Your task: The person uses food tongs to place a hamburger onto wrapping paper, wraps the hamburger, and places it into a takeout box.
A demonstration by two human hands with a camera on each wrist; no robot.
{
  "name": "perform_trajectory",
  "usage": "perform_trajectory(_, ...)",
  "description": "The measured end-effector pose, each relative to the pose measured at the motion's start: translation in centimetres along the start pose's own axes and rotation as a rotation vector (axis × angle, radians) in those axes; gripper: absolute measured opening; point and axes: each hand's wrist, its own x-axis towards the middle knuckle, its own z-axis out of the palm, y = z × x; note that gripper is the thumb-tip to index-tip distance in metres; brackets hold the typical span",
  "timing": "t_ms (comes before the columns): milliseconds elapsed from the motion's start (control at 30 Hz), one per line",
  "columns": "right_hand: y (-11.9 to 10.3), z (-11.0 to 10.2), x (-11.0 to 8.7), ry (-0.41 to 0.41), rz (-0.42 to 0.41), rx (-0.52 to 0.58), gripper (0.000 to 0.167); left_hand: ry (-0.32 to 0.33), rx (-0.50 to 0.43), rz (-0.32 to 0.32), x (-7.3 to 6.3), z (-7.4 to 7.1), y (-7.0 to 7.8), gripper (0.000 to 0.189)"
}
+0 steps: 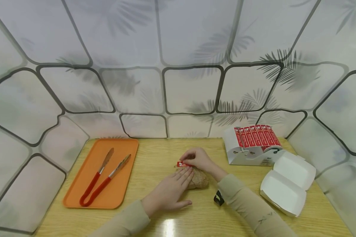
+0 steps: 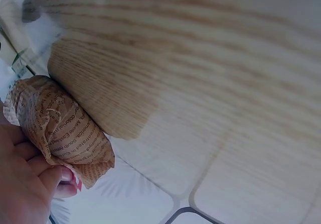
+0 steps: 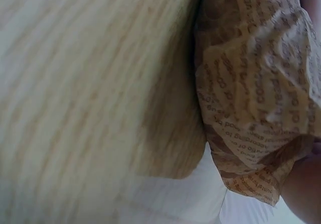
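Just off the near right side of the paper-wrapped bundle (image 1: 200, 180) sits a small black object (image 1: 218, 198), too indistinct to name. Right of the bundle, well apart, a white clamshell box (image 1: 284, 195) lies with its lid folded back. The left hand (image 1: 169, 189) lies over the bundle's left part, fingers straight and flat on the printed brown paper, gripping nothing. The bundle rests on the wooden table (image 1: 155, 153); well to its left, red-handled tongs (image 1: 100, 189) lie on an orange tray (image 1: 120, 196). At the bundle's far left edge, the right hand (image 1: 201, 160) pinches a small red sticker (image 1: 180, 164). If the flat hand eased off, the wrap could spring up and shift its fold; the creased paper might also keep the sticker from bonding, or it could cling to a fingertip and sit crooked. Beyond the bundle, to its right, a white cardboard carton (image 1: 235, 158) bears a row of red label strips (image 1: 257, 135).
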Motion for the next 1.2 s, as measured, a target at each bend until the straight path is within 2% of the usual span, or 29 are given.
perform_trajectory(367, -0.8, 0.3, -0.5, 0.039, -0.027, -0.157, 0.012, -0.014, -0.011, 0.001, 0.1, -0.2, 0.0, 0.092)
perform_trajectory(600, -0.5, -0.5, -1.7, 0.139, -0.012, -0.209, 0.014, -0.05, -0.035, -0.014, 0.2, -0.3, 0.0, 0.092)
perform_trajectory(700, -0.6, -1.1, -2.8, 0.167, -0.046, -0.24, 0.015, -0.057, -0.048, -0.019, 0.2, -0.2, 0.0, 0.093)
perform_trajectory(767, -0.6, -1.3, -3.6, 0.175, -0.101, -0.286, 0.017, -0.056, -0.044, -0.021, 0.2, -0.1, 0.0, 0.093)
perform_trajectory(867, -0.5, -1.4, -5.1, 0.149, -0.201, -0.418, 0.028, -0.053, -0.03, -0.02, 0.2, 0.0, -0.1, 0.093)
perform_trajectory(1000, -0.2, -0.9, -7.1, 0.034, -0.275, -0.628, 0.051, -0.057, -0.044, -0.019, 0.1, 0.0, -0.1, 0.092)
perform_trajectory(1100, -0.1, -0.3, -8.0, -0.041, -0.269, -0.7, 0.062, -0.067, -0.086, -0.026, 0.1, -0.1, -0.2, 0.091)
perform_trajectory(1200, 0.1, 0.3, -8.1, -0.054, -0.24, -0.692, 0.066, -0.078, -0.109, -0.031, -0.1, -0.4, -0.5, 0.092)
